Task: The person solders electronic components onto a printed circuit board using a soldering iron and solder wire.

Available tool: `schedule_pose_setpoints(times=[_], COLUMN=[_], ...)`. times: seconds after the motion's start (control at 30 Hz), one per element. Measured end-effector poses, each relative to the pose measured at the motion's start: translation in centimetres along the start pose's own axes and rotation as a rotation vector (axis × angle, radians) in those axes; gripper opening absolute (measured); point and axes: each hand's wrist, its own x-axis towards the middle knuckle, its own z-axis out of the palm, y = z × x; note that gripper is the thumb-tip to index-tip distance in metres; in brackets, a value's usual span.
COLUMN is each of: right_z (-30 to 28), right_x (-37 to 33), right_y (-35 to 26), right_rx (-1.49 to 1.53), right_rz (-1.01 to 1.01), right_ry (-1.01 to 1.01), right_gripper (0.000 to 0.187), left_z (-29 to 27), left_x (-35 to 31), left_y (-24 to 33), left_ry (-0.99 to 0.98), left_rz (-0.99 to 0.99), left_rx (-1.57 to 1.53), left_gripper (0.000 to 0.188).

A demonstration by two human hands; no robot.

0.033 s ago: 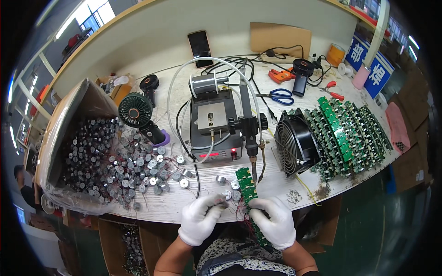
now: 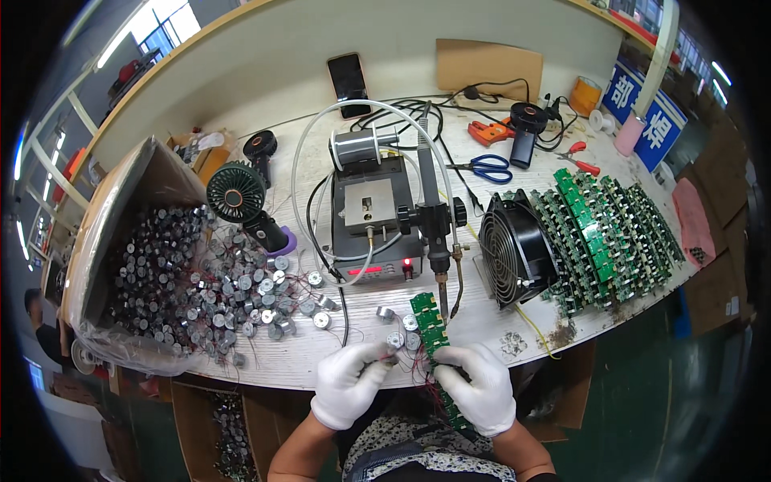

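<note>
My left hand (image 2: 348, 377), in a white glove, is closed in a pinch at the table's front edge. A small dark bit shows between its fingertips, too small to make out. Just beyond them lies a round silver motor (image 2: 395, 341), with a few more motors (image 2: 385, 314) close by. My gloved right hand (image 2: 479, 390) is closed on a long green circuit board strip (image 2: 430, 318), fingers and thumb at its right side. The strip slants from below the soldering iron (image 2: 442, 289) over the edge toward my lap. Thin red wires (image 2: 418, 363) run between the hands.
A plastic-lined carton (image 2: 104, 241) of motors stands at left, spilling a pile (image 2: 249, 297). The soldering station (image 2: 377, 217) with a solder spool (image 2: 356, 149) is at centre. On the right are a black fan (image 2: 514, 249), stacked boards (image 2: 602, 233) and blue-handled scissors (image 2: 491, 169).
</note>
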Motion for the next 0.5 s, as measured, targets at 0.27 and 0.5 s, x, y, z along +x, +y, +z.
schedule_pose_setpoints(times=[0.27,0.5], right_z=[0.3,0.4], right_x=[-0.6,-0.6], right_y=[-0.1,0.2], right_rx=[0.099,0.142], right_rz=[0.056,-0.016], right_ry=[-0.067,-0.045], right_gripper=[0.043,0.045], left_z=[1.0,1.5], left_x=[0.9,0.5], left_y=[0.3,0.0], left_ry=[-0.013,0.119], left_rz=[0.44,0.626], left_rx=[0.503,0.85], left_gripper=[0.024,0.022])
